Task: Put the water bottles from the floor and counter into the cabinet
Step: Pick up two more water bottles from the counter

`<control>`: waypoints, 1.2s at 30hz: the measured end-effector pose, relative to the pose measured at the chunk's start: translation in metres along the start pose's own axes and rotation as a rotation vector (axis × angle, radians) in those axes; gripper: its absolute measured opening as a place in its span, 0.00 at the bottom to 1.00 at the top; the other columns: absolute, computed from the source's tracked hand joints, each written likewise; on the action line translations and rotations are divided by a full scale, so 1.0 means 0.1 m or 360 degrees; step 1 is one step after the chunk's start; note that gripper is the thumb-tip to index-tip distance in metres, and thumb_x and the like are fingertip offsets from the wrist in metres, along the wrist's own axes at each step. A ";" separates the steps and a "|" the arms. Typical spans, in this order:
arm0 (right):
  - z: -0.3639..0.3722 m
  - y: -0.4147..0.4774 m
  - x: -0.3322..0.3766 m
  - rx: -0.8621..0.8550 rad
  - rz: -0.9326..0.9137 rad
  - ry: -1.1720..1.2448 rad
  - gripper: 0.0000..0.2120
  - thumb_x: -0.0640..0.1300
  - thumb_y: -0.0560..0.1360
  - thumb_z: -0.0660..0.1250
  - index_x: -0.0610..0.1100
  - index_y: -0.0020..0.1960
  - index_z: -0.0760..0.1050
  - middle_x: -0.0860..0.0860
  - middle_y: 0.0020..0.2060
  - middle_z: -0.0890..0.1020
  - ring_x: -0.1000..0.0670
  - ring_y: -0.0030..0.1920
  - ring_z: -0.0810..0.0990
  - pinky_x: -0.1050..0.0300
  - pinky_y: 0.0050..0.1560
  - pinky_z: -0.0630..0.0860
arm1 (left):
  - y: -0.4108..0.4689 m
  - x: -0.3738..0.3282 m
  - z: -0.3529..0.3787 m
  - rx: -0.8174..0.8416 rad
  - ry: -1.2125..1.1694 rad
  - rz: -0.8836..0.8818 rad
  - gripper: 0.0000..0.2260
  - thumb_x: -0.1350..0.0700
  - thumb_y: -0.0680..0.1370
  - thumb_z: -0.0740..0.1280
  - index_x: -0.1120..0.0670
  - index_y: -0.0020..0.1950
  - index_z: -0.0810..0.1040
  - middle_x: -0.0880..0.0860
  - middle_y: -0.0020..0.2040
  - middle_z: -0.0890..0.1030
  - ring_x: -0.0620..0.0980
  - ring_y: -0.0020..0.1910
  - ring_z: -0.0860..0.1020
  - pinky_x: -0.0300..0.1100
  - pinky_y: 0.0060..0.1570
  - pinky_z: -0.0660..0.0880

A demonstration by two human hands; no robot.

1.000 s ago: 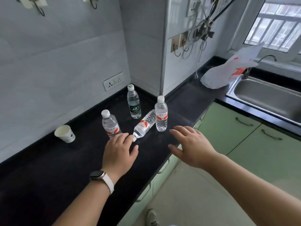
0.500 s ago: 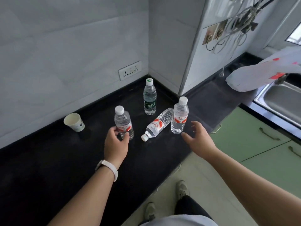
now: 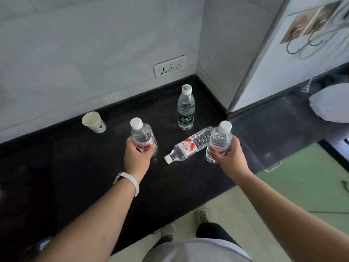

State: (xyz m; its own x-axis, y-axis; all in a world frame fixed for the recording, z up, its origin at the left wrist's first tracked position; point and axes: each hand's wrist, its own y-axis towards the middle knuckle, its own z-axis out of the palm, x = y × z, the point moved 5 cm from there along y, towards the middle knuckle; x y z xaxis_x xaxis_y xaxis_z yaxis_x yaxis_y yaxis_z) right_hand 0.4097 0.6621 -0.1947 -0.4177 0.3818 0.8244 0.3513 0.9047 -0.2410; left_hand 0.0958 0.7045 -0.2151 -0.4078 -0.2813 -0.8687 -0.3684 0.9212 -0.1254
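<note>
Both hands have closed in since a moment ago. My left hand (image 3: 138, 159) now wraps the left red-label bottle (image 3: 142, 136) and my right hand (image 3: 231, 157) wraps the right red-label bottle (image 3: 220, 140), both with caps up. Between them the fallen bottle (image 3: 188, 147) lies on the counter (image 3: 75, 167), cap toward eight o'clock, base toward two.

Black tabletop (image 3: 75, 176), paper cup (image 3: 93, 122) stood near the back wall, green-labelled water bottle (image 3: 186, 108) stood upright toward the corner, red-labelled water bottle (image 3: 188, 147) lay on its side in front of it, white plastic bag (image 3: 330, 104) lay far right
</note>
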 end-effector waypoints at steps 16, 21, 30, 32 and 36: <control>0.01 0.59 0.02 0.0501 -0.0234 -0.0004 0.30 0.52 0.65 0.80 0.57 0.61 0.68 0.61 0.49 0.80 0.60 0.49 0.79 0.60 0.46 0.76 | -0.20 0.02 0.06 -0.0319 -0.0047 -0.0297 0.27 0.52 0.70 0.80 0.47 0.67 0.75 0.43 0.58 0.82 0.43 0.58 0.80 0.50 0.62 0.77; 0.14 0.50 0.20 0.0694 -0.0302 0.0039 0.27 0.51 0.65 0.80 0.58 0.58 0.69 0.59 0.48 0.81 0.58 0.49 0.81 0.53 0.52 0.79 | -0.56 0.12 -0.29 -0.0394 -0.0073 -0.0371 0.27 0.53 0.70 0.80 0.45 0.66 0.76 0.42 0.58 0.82 0.42 0.58 0.81 0.49 0.62 0.78; 0.93 -0.23 0.87 0.1081 -0.0594 -0.0063 0.35 0.52 0.63 0.81 0.52 0.65 0.69 0.58 0.51 0.81 0.56 0.52 0.81 0.48 0.57 0.79 | -1.23 0.49 -1.16 -0.0768 -0.0250 -0.0518 0.26 0.55 0.68 0.81 0.47 0.64 0.78 0.43 0.55 0.84 0.43 0.55 0.82 0.51 0.61 0.79; 1.14 -0.51 1.01 0.1163 -0.0639 -0.0096 0.33 0.50 0.64 0.81 0.53 0.64 0.68 0.57 0.51 0.81 0.55 0.52 0.81 0.51 0.55 0.79 | -1.44 0.62 -1.43 -0.0842 -0.0276 -0.0529 0.27 0.55 0.67 0.82 0.46 0.63 0.78 0.43 0.55 0.84 0.43 0.54 0.82 0.51 0.61 0.79; 1.56 -1.19 1.22 0.1253 -0.0697 -0.0088 0.30 0.48 0.64 0.81 0.55 0.60 0.70 0.57 0.48 0.81 0.56 0.48 0.82 0.57 0.49 0.78 | -1.93 0.88 -2.01 -0.0955 -0.0324 -0.0543 0.24 0.56 0.68 0.81 0.46 0.62 0.79 0.42 0.53 0.84 0.41 0.52 0.82 0.46 0.59 0.79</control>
State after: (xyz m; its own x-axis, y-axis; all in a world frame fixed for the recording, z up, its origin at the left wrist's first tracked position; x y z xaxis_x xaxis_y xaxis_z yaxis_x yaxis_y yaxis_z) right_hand 0.1863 0.6303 -0.1454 -0.4264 -0.0370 0.9038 -0.5153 0.8311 -0.2091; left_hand -0.0368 0.4482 -0.1711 -0.0456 -0.4173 -0.9076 -0.8670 0.4679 -0.1716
